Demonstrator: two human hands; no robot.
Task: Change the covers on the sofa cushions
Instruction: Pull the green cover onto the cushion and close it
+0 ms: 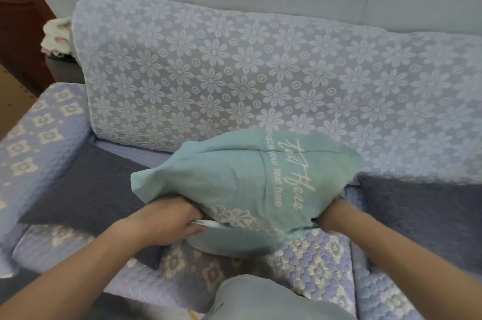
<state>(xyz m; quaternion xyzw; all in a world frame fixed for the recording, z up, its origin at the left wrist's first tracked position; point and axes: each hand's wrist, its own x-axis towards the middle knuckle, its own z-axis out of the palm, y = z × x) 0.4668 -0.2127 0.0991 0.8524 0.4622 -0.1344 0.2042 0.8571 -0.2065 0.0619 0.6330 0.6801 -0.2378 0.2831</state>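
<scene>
The teal cushion [247, 184] fills the frame's centre, blocking the way to the sofa backrest [234, 72] behind. Open seat [78, 189] lies at left; a knee [260, 299] crowds the bottom centre.

The cushion [242, 186] is held above the sofa seat [313, 262], before the backrest [234, 72], between the left hand [167, 220] and the right hand [331, 215], with the armrest [34, 137] at left.
</scene>
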